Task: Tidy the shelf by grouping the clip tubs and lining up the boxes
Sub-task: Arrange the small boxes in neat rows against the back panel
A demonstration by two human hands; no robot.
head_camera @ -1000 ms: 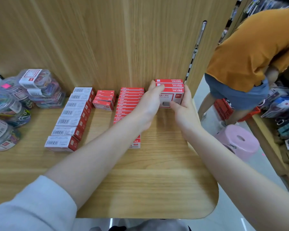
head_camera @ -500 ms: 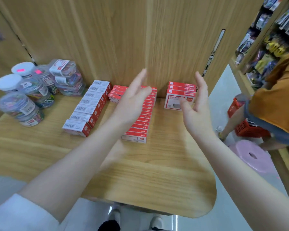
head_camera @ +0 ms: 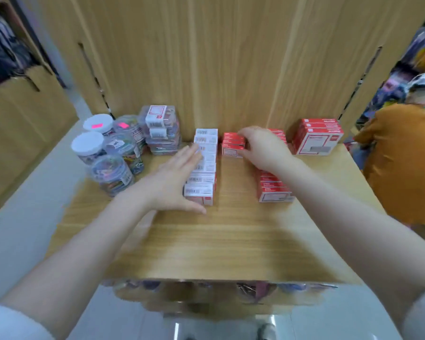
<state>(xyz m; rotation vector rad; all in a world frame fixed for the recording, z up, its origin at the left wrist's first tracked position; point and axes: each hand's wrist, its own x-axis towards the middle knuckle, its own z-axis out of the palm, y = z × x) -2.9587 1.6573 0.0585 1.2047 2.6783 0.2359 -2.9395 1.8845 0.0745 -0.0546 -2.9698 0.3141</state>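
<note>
Squaring the white-labelled box row, mid-shelf beside the clip tubs, calls for flat, even pressure: left hand lies flat-fingered against its side, while right hand grasps the short red stack behind; slide, don't lift.

Wood back panel, grey floor

Centre frame, the red boxes show white barcode labels. At left, clear clip tubs hold multicoloured clips under white lids. The shelf is pale woodgrain.
</note>
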